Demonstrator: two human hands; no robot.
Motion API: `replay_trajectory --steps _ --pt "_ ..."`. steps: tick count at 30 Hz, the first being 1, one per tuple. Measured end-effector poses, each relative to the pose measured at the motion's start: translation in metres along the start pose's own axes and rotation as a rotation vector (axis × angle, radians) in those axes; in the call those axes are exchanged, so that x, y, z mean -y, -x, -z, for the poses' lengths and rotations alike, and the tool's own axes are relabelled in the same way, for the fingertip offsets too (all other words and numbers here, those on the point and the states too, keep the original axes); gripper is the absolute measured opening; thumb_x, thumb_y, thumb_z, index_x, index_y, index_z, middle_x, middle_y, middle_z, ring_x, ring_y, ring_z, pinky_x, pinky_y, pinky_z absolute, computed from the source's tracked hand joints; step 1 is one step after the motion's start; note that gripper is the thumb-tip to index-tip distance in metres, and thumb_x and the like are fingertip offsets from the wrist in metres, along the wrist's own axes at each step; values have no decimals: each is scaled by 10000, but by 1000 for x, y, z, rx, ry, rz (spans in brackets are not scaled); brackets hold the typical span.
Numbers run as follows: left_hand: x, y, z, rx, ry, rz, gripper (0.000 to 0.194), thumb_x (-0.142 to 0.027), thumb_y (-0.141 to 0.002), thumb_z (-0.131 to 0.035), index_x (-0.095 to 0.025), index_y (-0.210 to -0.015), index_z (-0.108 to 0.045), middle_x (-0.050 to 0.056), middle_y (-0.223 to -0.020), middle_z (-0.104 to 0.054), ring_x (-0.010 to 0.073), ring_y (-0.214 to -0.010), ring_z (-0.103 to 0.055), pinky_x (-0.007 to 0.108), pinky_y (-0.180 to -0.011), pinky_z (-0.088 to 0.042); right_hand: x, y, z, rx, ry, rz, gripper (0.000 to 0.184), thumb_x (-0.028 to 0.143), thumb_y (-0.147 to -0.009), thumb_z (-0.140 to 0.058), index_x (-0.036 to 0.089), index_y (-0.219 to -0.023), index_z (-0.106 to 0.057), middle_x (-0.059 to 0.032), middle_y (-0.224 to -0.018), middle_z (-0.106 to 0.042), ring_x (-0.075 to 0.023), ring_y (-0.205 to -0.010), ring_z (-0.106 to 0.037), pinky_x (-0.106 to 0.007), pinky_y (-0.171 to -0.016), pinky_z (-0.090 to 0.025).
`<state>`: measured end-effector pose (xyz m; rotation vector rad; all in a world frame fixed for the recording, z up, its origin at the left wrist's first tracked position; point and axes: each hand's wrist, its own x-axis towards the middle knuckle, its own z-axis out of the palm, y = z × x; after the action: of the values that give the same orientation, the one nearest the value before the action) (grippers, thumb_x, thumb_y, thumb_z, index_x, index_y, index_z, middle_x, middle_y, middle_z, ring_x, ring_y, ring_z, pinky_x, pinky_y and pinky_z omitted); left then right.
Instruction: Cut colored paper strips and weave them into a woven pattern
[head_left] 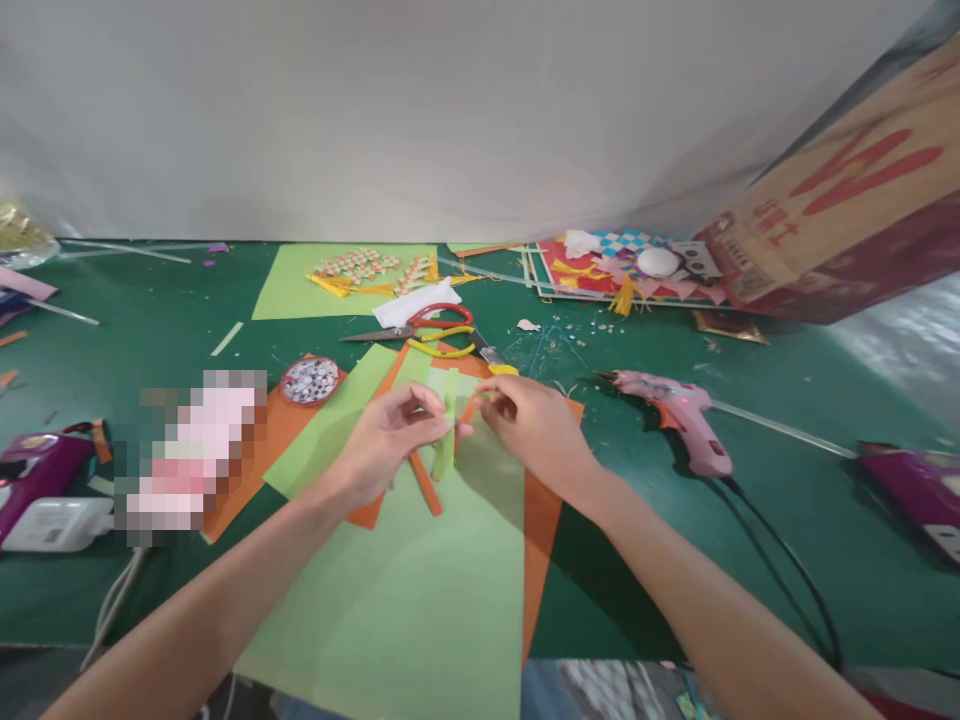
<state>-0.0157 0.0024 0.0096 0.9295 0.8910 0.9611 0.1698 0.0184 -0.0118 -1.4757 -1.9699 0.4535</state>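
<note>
Between the fingertips of my left hand [390, 435] is a narrow green paper strip [448, 440], held upright over the paper. My right hand [529, 420] pinches an orange paper strip [469, 408] close beside the green one; whether the two strips are joined I cannot tell. Another orange piece [425, 485] slants down below my left fingers. Under both hands lies a large light green sheet [420, 600], with orange paper [541, 560] showing past its right edge. Scissors [420, 332] with red and yellow handles rest just beyond my hands.
A pink glue gun [675, 405] lies to the right, its cord running toward the front edge. On the left are a round container of small bits [311, 381], a blurred-out pink object [199, 450] and a white charger [56, 525]. A paper bag [840, 190] stands back right.
</note>
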Motion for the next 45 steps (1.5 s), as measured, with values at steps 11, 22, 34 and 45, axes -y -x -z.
replay_trajectory --steps 11,22,34,45 --pt "3 -8 -2 -102 49 63 214 -196 -633 -758 -182 -699 -556 -17 -639 -593 128 -655 -625 189 -474 -358 -9 1 1 134 231 391 437 -20 -837 -391 213 -1042 -698 -117 -1073 -609 -268 -1100 -506 -422 -879 -483" --pt "5 -9 0 -138 164 69 218 -194 -613 -771 -174 -705 -574 -51 -638 -566 99 -638 -613 194 -627 -468 -16 -1 -1 189 274 466 151 145 -895 -510 147 -861 -658 -136 -1007 -632 -334 -1237 -459 -491 -1001 -444" --pt "3 -3 6 -166 179 -9 164 -211 -692 -712 -193 -700 -550 -62 -611 -523 84 -593 -555 210 -659 -467 -17 -10 22 -237 -2 114 140 150 -814 -548 238 -711 -510 -38 -749 -634 -225 -822 -609 -377 -770 -477" --pt "4 5 1 131 -227 119 205 -361 -771 -698 -176 -805 -616 10 -679 -631 152 -622 -650 214 -514 -385 1 -9 24 -146 -694 -214 131 289 -789 -628 218 -720 -541 13 -631 -617 -134 -602 -595 -271 -605 -457"
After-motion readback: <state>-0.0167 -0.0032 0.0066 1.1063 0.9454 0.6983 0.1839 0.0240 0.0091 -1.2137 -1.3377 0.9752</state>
